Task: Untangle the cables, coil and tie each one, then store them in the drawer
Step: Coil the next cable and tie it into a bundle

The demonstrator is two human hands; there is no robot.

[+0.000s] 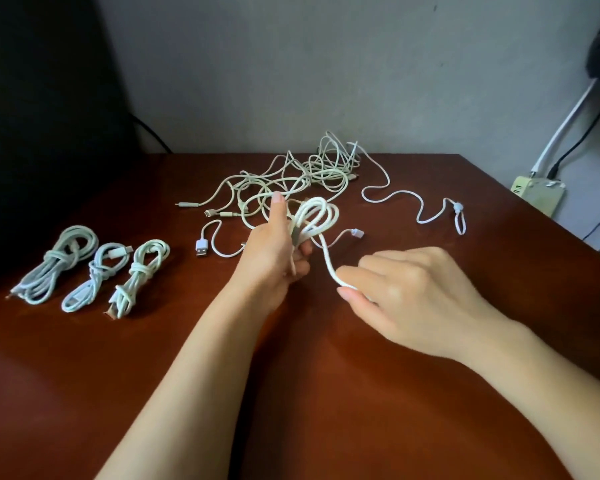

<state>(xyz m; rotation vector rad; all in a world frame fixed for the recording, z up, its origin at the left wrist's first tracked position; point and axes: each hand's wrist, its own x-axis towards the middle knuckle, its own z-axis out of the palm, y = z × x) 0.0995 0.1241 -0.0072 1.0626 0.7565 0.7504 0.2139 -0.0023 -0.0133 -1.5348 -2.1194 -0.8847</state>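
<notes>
Cable in work: white cable (328, 261), partly coiled. Left hand (274, 251) grips the coil loops (314, 211), with the fingers curled round the gathered strands and the thumb straight up on the far side. The loops stick out above that fist. The free run of the same cable leaves the fist down and to its right, into the right hand (406, 296). That hand pinches the cable between thumb and forefinger, other fingers loosely curled. The hands are near each other over the table (291, 393), not touching.

Tangled pile (309, 174) of pale cables lies on the table just beyond the left hand. Its strands cross, and I can't tell how many there are. USB plug (201, 244) lies just left of the left hand, and its lead curves back toward that hand. Loose white lead (395, 195) snakes across the table beyond the right hand and ends in a small strap loop (460, 221).

Three tied bundles sit well to the left of the left hand, side by side: nearest bundle (139, 271), middle bundle (97, 275), farthest bundle (59, 261). Each is wrapped round its middle with its own cable.

Power strip (537, 195) sits well beyond and right of the right hand, off the table edge by the wall.
</notes>
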